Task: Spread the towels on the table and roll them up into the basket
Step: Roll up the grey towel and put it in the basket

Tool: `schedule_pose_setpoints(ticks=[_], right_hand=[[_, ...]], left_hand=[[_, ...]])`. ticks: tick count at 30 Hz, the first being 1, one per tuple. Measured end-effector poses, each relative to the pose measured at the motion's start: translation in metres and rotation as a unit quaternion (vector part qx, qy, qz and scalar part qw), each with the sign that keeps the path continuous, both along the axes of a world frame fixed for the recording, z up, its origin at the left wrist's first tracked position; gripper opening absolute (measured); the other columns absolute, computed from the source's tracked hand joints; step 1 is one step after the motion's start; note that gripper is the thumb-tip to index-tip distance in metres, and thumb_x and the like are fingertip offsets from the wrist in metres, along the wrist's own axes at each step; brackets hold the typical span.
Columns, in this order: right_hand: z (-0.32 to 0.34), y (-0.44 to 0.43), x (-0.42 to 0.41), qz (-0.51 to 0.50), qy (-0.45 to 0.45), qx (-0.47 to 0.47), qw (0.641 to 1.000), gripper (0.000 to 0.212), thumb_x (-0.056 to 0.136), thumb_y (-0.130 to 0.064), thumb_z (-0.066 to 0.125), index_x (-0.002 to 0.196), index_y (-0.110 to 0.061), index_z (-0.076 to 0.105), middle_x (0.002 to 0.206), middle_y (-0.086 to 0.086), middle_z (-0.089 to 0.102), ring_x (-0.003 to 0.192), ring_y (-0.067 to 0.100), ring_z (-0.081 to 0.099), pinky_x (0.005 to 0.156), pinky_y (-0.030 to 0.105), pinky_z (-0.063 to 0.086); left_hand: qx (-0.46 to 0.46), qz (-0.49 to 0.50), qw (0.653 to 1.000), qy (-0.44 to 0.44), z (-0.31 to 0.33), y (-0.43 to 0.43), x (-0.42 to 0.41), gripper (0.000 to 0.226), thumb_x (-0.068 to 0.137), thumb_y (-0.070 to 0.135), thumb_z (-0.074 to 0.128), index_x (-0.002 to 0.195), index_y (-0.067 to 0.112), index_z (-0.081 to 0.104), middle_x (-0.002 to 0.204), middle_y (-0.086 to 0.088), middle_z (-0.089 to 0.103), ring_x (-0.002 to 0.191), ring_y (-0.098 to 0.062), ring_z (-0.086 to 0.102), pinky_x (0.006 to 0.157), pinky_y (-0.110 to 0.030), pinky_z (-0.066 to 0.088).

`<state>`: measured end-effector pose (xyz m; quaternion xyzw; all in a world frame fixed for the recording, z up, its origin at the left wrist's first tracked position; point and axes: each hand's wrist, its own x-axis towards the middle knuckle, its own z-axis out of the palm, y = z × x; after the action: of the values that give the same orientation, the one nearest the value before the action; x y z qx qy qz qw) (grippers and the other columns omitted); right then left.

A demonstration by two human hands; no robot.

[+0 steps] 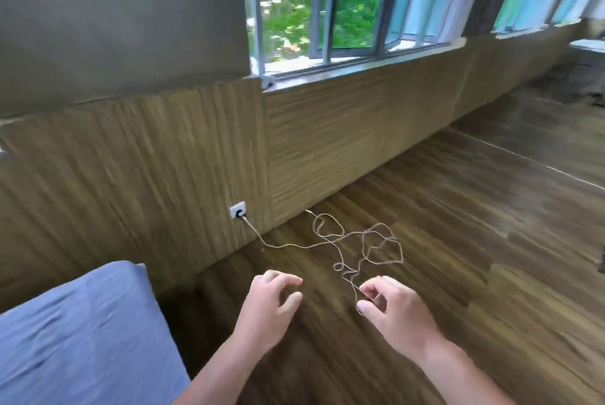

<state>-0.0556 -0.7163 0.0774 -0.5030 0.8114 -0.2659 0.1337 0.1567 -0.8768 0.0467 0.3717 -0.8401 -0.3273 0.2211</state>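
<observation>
No towel, table or basket shows in the head view. My left hand (pixel 273 306) hovers over the wooden floor with its fingers loosely curled and nothing in it. My right hand (pixel 389 309) is a little to its right, fingers also loosely curled, empty as far as I can see. The picture is blurred by motion.
A thin pale cable (pixel 353 242) runs from a wall socket (pixel 238 209) and lies tangled on the wooden floor (pixel 458 257) just beyond my hands. A blue mattress or cushion (pixel 78 339) fills the lower left. Wood-panelled wall (pixel 163 159) and windows (pixel 327 1) stand ahead.
</observation>
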Motion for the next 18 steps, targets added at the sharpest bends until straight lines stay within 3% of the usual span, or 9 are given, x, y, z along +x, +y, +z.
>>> schedule_pose_setpoints(ticks=[5, 10, 13, 18], right_hand=[[0.008, -0.123, -0.036, 0.184, 0.042, 0.024, 0.982, 0.014, 0.084, -0.041, 0.069, 0.097, -0.037, 0.064, 0.089, -0.024, 0.061, 0.083, 0.001, 0.060, 0.073, 0.015, 0.051], [0.001, -0.242, 0.010, 0.343, 0.011, 0.006, 0.939, 0.015, 0.082, -0.037, 0.073, 0.093, -0.039, 0.064, 0.088, -0.022, 0.062, 0.086, 0.005, 0.063, 0.072, 0.019, 0.052], [-0.012, -0.297, 0.057, 0.434, 0.002, -0.006, 0.901, 0.016, 0.080, -0.038, 0.074, 0.092, -0.040, 0.063, 0.091, -0.019, 0.061, 0.086, 0.008, 0.062, 0.073, 0.021, 0.051], [-0.020, -0.369, 0.145, 0.570, 0.000, 0.017, 0.822, 0.018, 0.080, -0.040, 0.072, 0.094, -0.043, 0.062, 0.090, -0.024, 0.061, 0.090, 0.004, 0.060, 0.074, 0.019, 0.050]], left_hand=[[0.006, 0.172, 0.985, 0.031, 0.005, -0.039, 0.003, 0.022, 0.091, 0.036, 0.063, 0.112, 0.038, 0.067, 0.109, 0.026, 0.057, 0.111, 0.004, 0.046, 0.090, -0.009, 0.036], [-0.015, 0.346, 0.937, 0.039, -0.010, -0.063, 0.057, 0.023, 0.082, 0.043, 0.058, 0.103, 0.038, 0.068, 0.100, 0.026, 0.057, 0.101, 0.003, 0.050, 0.089, -0.011, 0.035], [-0.014, 0.425, 0.905, 0.025, -0.023, -0.071, 0.103, 0.024, 0.080, 0.049, 0.052, 0.099, 0.042, 0.065, 0.099, 0.025, 0.057, 0.101, 0.002, 0.050, 0.091, -0.013, 0.036], [-0.001, 0.543, 0.839, 0.015, -0.024, -0.068, 0.163, 0.023, 0.080, 0.051, 0.049, 0.100, 0.046, 0.060, 0.103, 0.027, 0.055, 0.107, 0.005, 0.045, 0.091, -0.003, 0.027]])
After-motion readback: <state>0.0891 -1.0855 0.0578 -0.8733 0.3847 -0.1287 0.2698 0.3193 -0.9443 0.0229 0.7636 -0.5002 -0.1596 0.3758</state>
